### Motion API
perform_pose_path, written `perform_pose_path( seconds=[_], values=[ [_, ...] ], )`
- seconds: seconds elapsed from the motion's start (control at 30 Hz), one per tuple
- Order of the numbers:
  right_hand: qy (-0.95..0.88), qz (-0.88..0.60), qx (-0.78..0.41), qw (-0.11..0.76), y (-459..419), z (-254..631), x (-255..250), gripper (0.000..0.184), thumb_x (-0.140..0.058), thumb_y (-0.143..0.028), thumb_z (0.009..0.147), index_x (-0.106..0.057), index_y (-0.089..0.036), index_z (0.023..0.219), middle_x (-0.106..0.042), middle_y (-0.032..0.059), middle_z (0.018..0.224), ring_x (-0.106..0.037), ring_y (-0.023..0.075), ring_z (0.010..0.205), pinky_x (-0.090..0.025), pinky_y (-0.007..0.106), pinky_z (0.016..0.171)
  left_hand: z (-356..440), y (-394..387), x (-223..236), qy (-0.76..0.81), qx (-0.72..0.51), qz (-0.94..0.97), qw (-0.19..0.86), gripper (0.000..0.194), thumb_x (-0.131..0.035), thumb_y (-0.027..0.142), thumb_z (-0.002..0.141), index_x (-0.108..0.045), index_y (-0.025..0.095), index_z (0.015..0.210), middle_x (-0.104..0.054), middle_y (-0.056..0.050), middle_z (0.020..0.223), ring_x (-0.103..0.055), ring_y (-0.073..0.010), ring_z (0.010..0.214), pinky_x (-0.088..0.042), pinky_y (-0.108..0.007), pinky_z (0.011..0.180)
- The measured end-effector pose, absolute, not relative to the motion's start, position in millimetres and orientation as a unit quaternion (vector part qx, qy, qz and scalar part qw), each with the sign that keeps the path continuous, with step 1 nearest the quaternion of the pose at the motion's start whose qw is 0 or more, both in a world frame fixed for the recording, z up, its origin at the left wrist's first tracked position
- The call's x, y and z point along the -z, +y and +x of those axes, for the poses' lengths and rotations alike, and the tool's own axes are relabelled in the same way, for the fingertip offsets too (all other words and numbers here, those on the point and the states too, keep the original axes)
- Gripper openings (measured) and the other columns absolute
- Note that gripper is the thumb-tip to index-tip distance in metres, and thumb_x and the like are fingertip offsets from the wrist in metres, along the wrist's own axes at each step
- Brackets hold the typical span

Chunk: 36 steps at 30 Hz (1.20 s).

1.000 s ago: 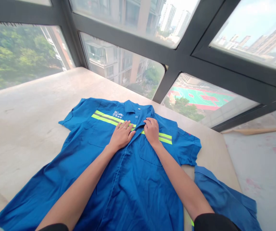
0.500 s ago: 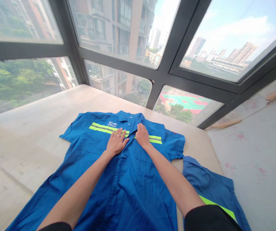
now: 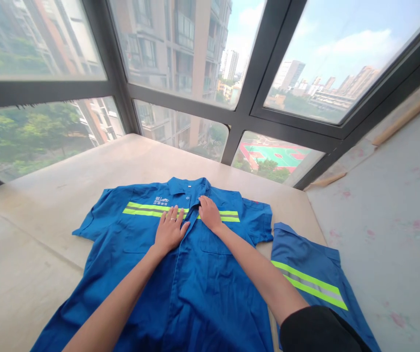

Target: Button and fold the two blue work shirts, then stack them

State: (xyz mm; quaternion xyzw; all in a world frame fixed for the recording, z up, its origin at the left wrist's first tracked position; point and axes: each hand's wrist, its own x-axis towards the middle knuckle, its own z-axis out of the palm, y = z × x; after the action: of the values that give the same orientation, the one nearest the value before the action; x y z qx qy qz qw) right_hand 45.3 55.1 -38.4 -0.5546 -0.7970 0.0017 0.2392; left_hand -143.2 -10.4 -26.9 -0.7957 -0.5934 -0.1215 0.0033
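Observation:
A blue short-sleeved work shirt (image 3: 202, 274) with yellow-and-grey reflective bands lies spread front up, its collar (image 3: 189, 186) toward the window. My left hand (image 3: 169, 230) rests flat on its chest beside the front opening, fingers spread, a ring on one finger. On the other side of the opening, my right hand (image 3: 210, 213) has its fingers closed on the edge of the shirt's front placket just below the collar, lifting it slightly. A small button (image 3: 187, 198) shows near the neck. White lettering and a logo (image 3: 161, 200) sit above the band on the left.
The shirt lies on a pale ledge (image 3: 96, 171) below dark-framed windows (image 3: 239, 117). A second folded blue garment (image 3: 301, 249) with a reflective band lies to the right, next to a flower-patterned wall (image 3: 386, 234). A seam crosses the ledge at the left.
The camera view has tilted up and shifted, so more window and more of the folded garment show. Both hands keep about the same places on the shirt.

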Motion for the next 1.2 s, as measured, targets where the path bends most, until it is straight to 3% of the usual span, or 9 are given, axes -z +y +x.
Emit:
perform_pose_path(
  seconds=[0.13, 0.23, 0.33, 0.43, 0.53, 0.67, 0.77, 0.93, 1.2],
  values=[
    [-0.804, -0.544, -0.005, 0.241, 34, 39, 41, 0.038, -0.047, -0.013, 0.096, -0.058, -0.008, 0.131, -0.059, 0.0172, 0.136, -0.053, 0.0273, 0.128, -0.044, 0.041, 0.109, -152, -34, 29, -0.592, 0.122, -0.796, 0.005, 0.062, -0.032, 0.051, 0.099, -0.048, 0.015, 0.147, -0.038, -0.017, 0.157, -0.033, -0.0326, 0.148, -0.025, -0.051, 0.121],
    [-0.806, -0.536, -0.008, 0.253, 25, 36, 44, 0.037, -0.048, -0.013, 0.095, -0.060, -0.009, 0.130, -0.060, 0.0171, 0.135, -0.053, 0.0269, 0.127, -0.043, 0.041, 0.109, -153, -42, 19, -0.591, 0.131, -0.796, 0.009, 0.060, -0.034, 0.053, 0.099, -0.053, 0.017, 0.143, -0.046, -0.018, 0.152, -0.039, -0.0336, 0.144, -0.034, -0.052, 0.115],
    [-0.804, -0.530, -0.023, 0.267, 25, 38, 45, 0.037, -0.048, -0.013, 0.094, -0.061, -0.011, 0.128, -0.062, 0.0159, 0.132, -0.055, 0.0264, 0.124, -0.045, 0.041, 0.107, -148, -31, 0, -0.604, 0.116, -0.788, 0.008, 0.064, -0.030, 0.059, 0.098, -0.068, 0.015, 0.122, -0.062, -0.022, 0.133, -0.056, -0.0373, 0.124, -0.047, -0.052, 0.096],
    [-0.807, -0.522, -0.036, 0.275, 32, 42, 42, 0.036, -0.049, -0.013, 0.092, -0.064, -0.013, 0.125, -0.067, 0.0141, 0.121, -0.058, 0.0259, 0.115, -0.047, 0.041, 0.102, -143, -3, -13, -0.634, 0.106, -0.766, -0.006, 0.063, -0.026, 0.055, 0.100, -0.074, 0.014, 0.095, -0.070, -0.019, 0.103, -0.065, -0.0345, 0.102, -0.048, -0.045, 0.083],
    [-0.820, -0.503, -0.036, 0.271, 44, 47, 37, 0.038, -0.049, -0.012, 0.091, -0.065, -0.015, 0.125, -0.068, 0.0125, 0.110, -0.059, 0.0254, 0.103, -0.049, 0.041, 0.096, -141, 27, -8, -0.665, 0.124, -0.736, -0.030, 0.047, -0.035, 0.043, 0.100, -0.071, 0.015, 0.110, -0.070, -0.016, 0.104, -0.067, -0.0304, 0.095, -0.047, -0.039, 0.078],
    [-0.829, -0.486, -0.025, 0.275, 59, 51, 34, 0.037, -0.049, -0.009, 0.088, -0.072, -0.017, 0.115, -0.067, 0.0102, 0.099, -0.057, 0.0235, 0.095, -0.049, 0.037, 0.089, -142, 49, 12, -0.651, 0.158, -0.742, -0.031, 0.042, -0.042, 0.042, 0.098, -0.066, 0.023, 0.126, -0.070, -0.013, 0.110, -0.067, -0.0286, 0.097, -0.046, -0.038, 0.079],
    [-0.822, -0.486, 0.010, 0.297, 68, 51, 32, 0.032, -0.052, -0.007, 0.086, -0.076, -0.019, 0.103, -0.066, 0.0099, 0.102, -0.057, 0.0230, 0.097, -0.046, 0.037, 0.089, -141, 57, 20, -0.627, 0.177, -0.757, -0.044, 0.038, -0.042, 0.042, 0.099, -0.070, 0.026, 0.121, -0.070, -0.010, 0.107, -0.067, -0.0272, 0.098, -0.045, -0.037, 0.078],
    [-0.821, -0.476, 0.029, 0.313, 85, 52, 26, 0.025, -0.055, -0.008, 0.087, -0.074, -0.024, 0.092, -0.068, 0.0053, 0.121, -0.055, 0.0232, 0.117, -0.034, 0.041, 0.101, -133, 68, 17, -0.621, 0.195, -0.753, -0.097, 0.032, -0.049, 0.041, 0.097, -0.073, 0.028, 0.114, -0.073, -0.007, 0.105, -0.068, -0.0249, 0.095, -0.044, -0.036, 0.078],
    [-0.851, -0.401, 0.005, 0.340, 98, 58, 28, 0.017, -0.056, -0.019, 0.095, -0.071, -0.024, 0.091, -0.075, 0.0014, 0.100, -0.063, 0.0200, 0.106, -0.034, 0.039, 0.096, -121, 80, 11, -0.659, 0.258, -0.677, -0.203, 0.019, -0.058, 0.035, 0.090, -0.075, 0.026, 0.091, -0.076, -0.002, 0.096, -0.069, -0.0244, 0.094, -0.048, -0.036, 0.081]
  ],
)
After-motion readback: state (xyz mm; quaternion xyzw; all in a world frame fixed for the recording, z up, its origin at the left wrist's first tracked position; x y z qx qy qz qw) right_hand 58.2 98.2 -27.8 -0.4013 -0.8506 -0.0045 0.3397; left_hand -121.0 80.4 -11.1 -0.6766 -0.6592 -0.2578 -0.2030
